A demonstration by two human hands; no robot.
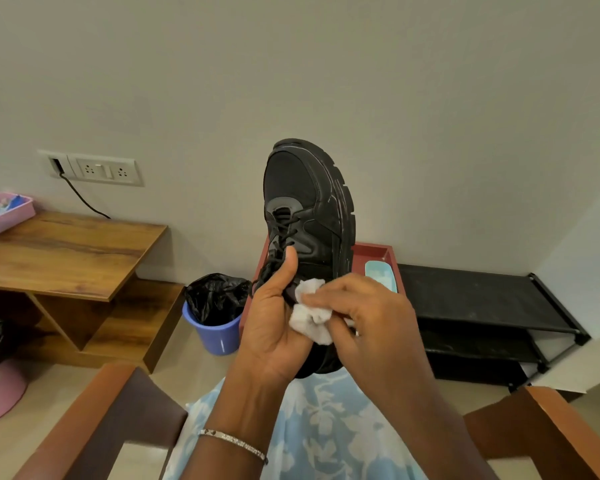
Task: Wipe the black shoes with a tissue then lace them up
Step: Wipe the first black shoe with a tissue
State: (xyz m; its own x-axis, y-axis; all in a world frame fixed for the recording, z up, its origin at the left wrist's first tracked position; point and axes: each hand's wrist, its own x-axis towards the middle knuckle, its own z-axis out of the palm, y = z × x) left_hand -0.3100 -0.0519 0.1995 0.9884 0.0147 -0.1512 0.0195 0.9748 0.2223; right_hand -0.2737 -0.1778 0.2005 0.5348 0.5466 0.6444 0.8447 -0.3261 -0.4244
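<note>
Head view, and the black shoe (309, 209) is up in the air in front of the person, over the lap. The left hand (274, 327) grips it at the heel end, fingers curled round underneath and the thumb (289, 268) lying straight up along the laces (279, 237). The right hand (371, 323) pinches a crumpled white tissue (310, 317) in bent fingers (326, 300) and presses it on the shoe's side by the collar, touching the left palm.

Here is what counts: the shoe's long axis runs up and away from both sets of fingers, toe at the far top, sole edge turned to the right. All the unwiped length lies beyond the tissue, so I judge that the right hand, the nearer one to that flank, wipes toeward next. Below left of the fingers stands a blue bin (219, 341).
</note>
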